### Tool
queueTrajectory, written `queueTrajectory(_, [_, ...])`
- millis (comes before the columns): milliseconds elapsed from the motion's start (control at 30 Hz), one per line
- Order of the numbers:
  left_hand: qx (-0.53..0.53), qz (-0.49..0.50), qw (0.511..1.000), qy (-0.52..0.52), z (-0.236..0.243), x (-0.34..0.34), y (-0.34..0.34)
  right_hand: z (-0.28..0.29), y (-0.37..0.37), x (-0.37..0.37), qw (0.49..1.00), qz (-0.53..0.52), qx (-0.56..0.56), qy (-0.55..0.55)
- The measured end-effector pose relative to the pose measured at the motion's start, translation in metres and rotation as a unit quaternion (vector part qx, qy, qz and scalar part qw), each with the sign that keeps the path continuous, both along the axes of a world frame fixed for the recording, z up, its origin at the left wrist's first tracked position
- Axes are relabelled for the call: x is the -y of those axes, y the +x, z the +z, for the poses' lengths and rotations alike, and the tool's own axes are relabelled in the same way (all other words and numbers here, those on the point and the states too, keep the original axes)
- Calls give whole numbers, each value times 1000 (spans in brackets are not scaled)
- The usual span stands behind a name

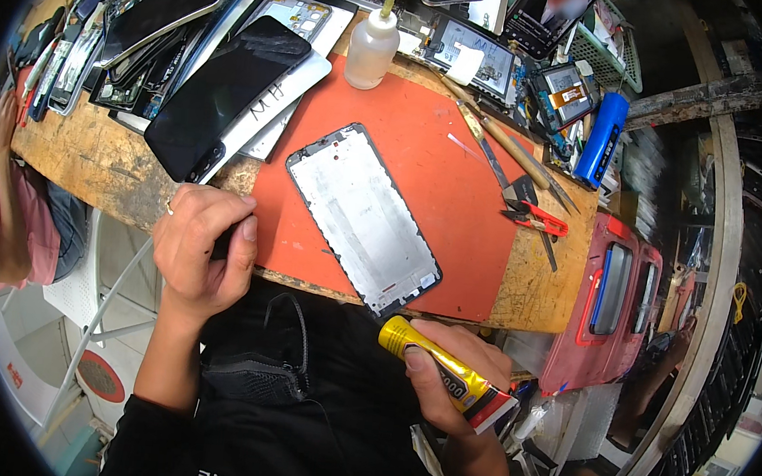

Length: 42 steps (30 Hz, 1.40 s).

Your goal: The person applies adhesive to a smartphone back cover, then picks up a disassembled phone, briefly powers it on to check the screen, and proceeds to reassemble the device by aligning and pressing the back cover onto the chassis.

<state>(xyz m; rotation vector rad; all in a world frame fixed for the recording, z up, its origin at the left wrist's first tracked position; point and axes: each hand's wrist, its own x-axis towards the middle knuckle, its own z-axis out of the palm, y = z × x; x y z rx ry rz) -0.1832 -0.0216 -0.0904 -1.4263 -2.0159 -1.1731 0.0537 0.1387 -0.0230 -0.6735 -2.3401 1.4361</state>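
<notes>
My right hand (470, 359) is wrapped round a yellow glue tube (433, 367), its flat red-and-white end toward me. The tube's other end is close to the lower corner of a phone frame (363, 214), silver inside with a thin black border. That frame lies flat and slanted on an orange-red mat (479, 256). At the mat's left front edge is my left hand (204, 245), fingers curled and thumb against them. Something small and dark shows between its thumb and forefinger; I cannot make out what it is.
A clear dropper bottle (372, 51) stands behind the frame. Black phone screens (231, 89) are stacked left. Tweezers, a wooden-handled tool (508, 136) and a red-handled cutter (537, 218) lie right, near a blue cylinder (602, 139). Another person's arm (8, 196) is far left.
</notes>
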Motion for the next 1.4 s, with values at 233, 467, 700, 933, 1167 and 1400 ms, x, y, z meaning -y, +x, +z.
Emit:
queueTrajectory(233, [0,1,1000,2,0,0,0,-3,0,-1,999,9,-14,30])
queueTrajectory(467, [-4,-2,1000,2,0,0,0,-2,9,0,1000,2,2,7])
queueTrajectory(700, [-5,-1,1000,3,0,-1,0,0,13,-2,1000,-6,6,19])
queueTrajectory(933, [-5,-2,1000,4,-1,0,0,-1,9,-1,1000,1,10,11])
queueTrajectory(1167, [-7,0,1000,0,-1,0,0,-3,7,-1,1000,1,-1,11])
queueTrajectory(1400, [-2,0,1000,1,-1,0,0,1,12,-2,1000,-13,15,4])
